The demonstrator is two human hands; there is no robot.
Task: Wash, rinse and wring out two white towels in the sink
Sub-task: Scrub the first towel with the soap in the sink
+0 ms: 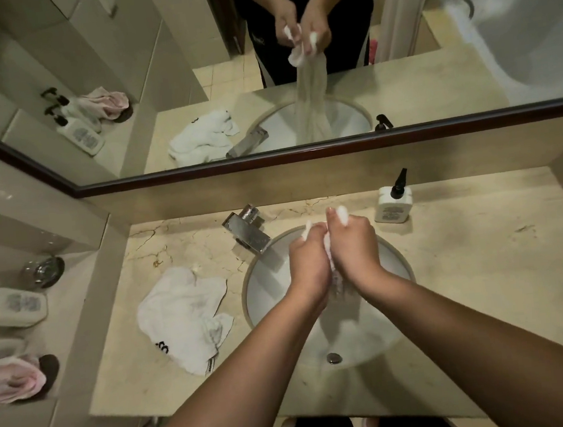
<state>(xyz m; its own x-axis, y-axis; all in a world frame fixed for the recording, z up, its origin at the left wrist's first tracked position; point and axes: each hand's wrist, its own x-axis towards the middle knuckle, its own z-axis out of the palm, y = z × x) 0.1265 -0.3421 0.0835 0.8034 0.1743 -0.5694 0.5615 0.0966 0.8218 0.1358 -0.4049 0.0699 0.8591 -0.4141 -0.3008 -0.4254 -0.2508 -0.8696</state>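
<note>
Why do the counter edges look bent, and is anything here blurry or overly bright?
Head view: the wide lens bows the counter and mirror frame. Lighting is dim and warm, with no harsh glare. The towel gripped by the left hand and right hand is smeared soft; the second towel is sharper.

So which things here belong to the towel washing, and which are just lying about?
Job: hands, left and right, gripping a towel; second towel; sink; tap.
Lying about: soap bottle, lotion bottle, pink cloth, glass.
</note>
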